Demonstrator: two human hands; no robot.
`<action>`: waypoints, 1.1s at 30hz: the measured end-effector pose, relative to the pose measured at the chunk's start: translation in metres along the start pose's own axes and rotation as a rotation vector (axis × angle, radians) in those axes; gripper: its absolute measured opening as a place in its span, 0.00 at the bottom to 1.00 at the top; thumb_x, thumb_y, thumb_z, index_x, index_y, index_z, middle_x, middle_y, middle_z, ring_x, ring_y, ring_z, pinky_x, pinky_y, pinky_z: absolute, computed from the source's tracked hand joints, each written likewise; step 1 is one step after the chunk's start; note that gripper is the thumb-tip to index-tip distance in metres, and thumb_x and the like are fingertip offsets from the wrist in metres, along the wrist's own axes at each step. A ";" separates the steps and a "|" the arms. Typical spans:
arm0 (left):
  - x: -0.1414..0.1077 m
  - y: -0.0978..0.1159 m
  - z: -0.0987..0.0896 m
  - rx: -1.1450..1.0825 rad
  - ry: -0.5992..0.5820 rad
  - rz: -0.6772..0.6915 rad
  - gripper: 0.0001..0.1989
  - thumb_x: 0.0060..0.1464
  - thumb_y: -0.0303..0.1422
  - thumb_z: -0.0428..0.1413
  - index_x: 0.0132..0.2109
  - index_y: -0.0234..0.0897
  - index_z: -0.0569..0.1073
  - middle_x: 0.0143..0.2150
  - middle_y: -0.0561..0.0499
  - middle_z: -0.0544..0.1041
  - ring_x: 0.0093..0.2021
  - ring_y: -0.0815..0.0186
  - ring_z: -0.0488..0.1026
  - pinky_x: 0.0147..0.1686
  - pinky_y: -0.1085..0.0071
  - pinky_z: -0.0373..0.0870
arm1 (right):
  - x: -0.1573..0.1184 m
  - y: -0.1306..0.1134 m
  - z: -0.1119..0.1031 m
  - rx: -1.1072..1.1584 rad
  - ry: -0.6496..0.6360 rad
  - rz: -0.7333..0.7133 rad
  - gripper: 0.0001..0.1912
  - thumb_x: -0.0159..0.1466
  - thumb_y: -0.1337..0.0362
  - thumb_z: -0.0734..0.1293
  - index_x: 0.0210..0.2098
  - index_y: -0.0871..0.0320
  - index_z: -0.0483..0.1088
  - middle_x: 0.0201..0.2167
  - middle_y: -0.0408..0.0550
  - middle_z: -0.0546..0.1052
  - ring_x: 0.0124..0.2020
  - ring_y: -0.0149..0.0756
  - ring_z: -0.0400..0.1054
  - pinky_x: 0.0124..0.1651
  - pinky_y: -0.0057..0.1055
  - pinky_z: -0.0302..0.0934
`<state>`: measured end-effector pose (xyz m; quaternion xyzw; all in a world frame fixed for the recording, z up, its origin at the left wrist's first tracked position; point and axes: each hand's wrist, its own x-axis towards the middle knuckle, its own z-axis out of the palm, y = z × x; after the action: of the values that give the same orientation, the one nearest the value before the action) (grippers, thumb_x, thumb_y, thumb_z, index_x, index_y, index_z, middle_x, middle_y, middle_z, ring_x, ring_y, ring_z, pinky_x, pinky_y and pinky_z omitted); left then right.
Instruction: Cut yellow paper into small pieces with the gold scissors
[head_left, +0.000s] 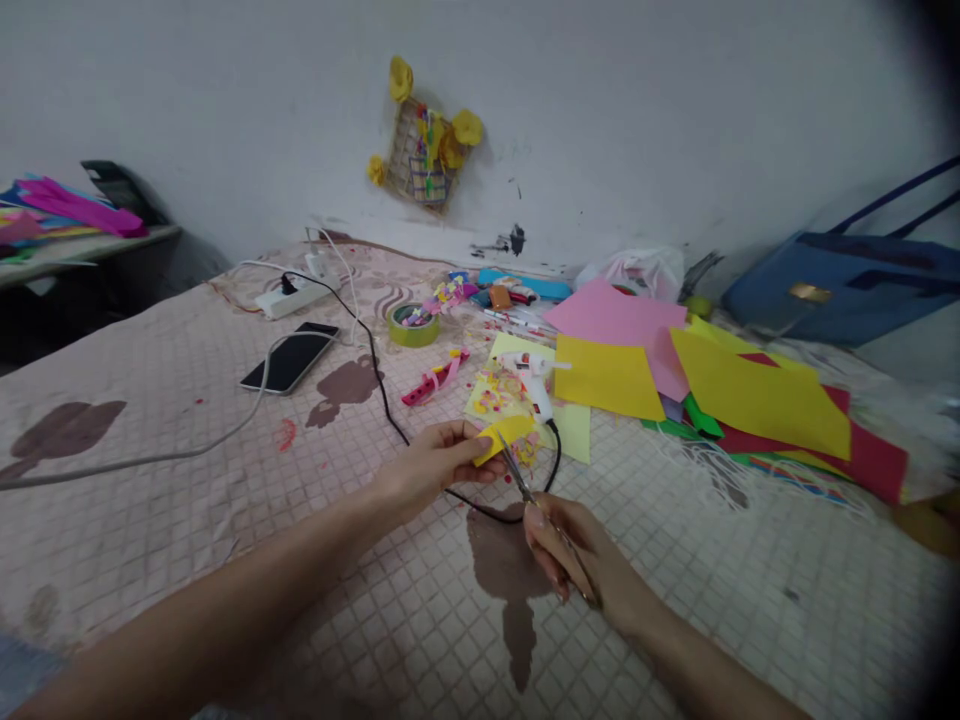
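Desk: a cloth-covered desk (165, 400) against a pale wall (262, 120).
Yellow paper piece (512, 432): pinched in the grip of the left hand (439, 465), its long axis slanting away rightward from those fingers.
Scissors (519, 475): the right hand's (574, 545) grip is clamped on the handles; blades point away and leftward, meeting the paper's near edge.
Nearer hand: left, touching the paper.
Room: glue gun (532, 380) and paper scraps (491, 392) just beyond; patterned cloth spreads between the forearms.
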<state>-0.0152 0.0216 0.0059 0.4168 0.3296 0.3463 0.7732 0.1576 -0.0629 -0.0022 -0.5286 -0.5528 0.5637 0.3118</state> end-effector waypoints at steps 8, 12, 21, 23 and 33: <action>-0.002 -0.002 0.002 -0.034 -0.015 -0.062 0.10 0.47 0.32 0.60 0.30 0.31 0.67 0.29 0.48 0.77 0.31 0.70 0.75 0.36 0.73 0.70 | 0.000 0.000 0.002 -0.026 0.005 0.020 0.24 0.60 0.44 0.55 0.21 0.56 0.55 0.11 0.34 0.57 0.12 0.24 0.50 0.14 0.21 0.47; -0.001 -0.003 0.001 -0.038 -0.023 -0.058 0.09 0.48 0.32 0.59 0.31 0.31 0.67 0.30 0.48 0.77 0.31 0.70 0.75 0.36 0.73 0.70 | 0.003 0.002 0.002 -0.006 0.013 0.047 0.24 0.59 0.42 0.55 0.21 0.56 0.56 0.11 0.34 0.57 0.11 0.23 0.50 0.14 0.21 0.47; -0.001 -0.005 0.001 -0.038 -0.014 -0.053 0.09 0.48 0.30 0.59 0.31 0.31 0.67 0.29 0.49 0.77 0.31 0.70 0.75 0.36 0.73 0.70 | 0.003 -0.001 0.003 0.001 0.022 0.055 0.26 0.57 0.40 0.55 0.21 0.56 0.55 0.10 0.34 0.57 0.11 0.23 0.49 0.14 0.22 0.46; 0.000 -0.005 0.001 -0.041 -0.016 -0.049 0.08 0.48 0.30 0.59 0.31 0.31 0.67 0.29 0.49 0.77 0.30 0.70 0.74 0.36 0.74 0.70 | 0.003 -0.002 0.003 0.006 0.022 0.060 0.26 0.56 0.39 0.55 0.21 0.56 0.55 0.10 0.34 0.56 0.10 0.23 0.48 0.13 0.22 0.45; 0.000 -0.005 0.002 -0.027 -0.005 -0.050 0.09 0.47 0.31 0.59 0.31 0.31 0.67 0.29 0.49 0.77 0.30 0.70 0.74 0.35 0.74 0.70 | 0.003 0.003 0.003 0.025 0.028 0.056 0.25 0.58 0.41 0.56 0.21 0.56 0.55 0.10 0.33 0.56 0.10 0.22 0.48 0.12 0.20 0.45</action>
<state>-0.0125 0.0188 0.0021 0.3991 0.3332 0.3301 0.7879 0.1547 -0.0618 -0.0062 -0.5477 -0.5264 0.5715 0.3103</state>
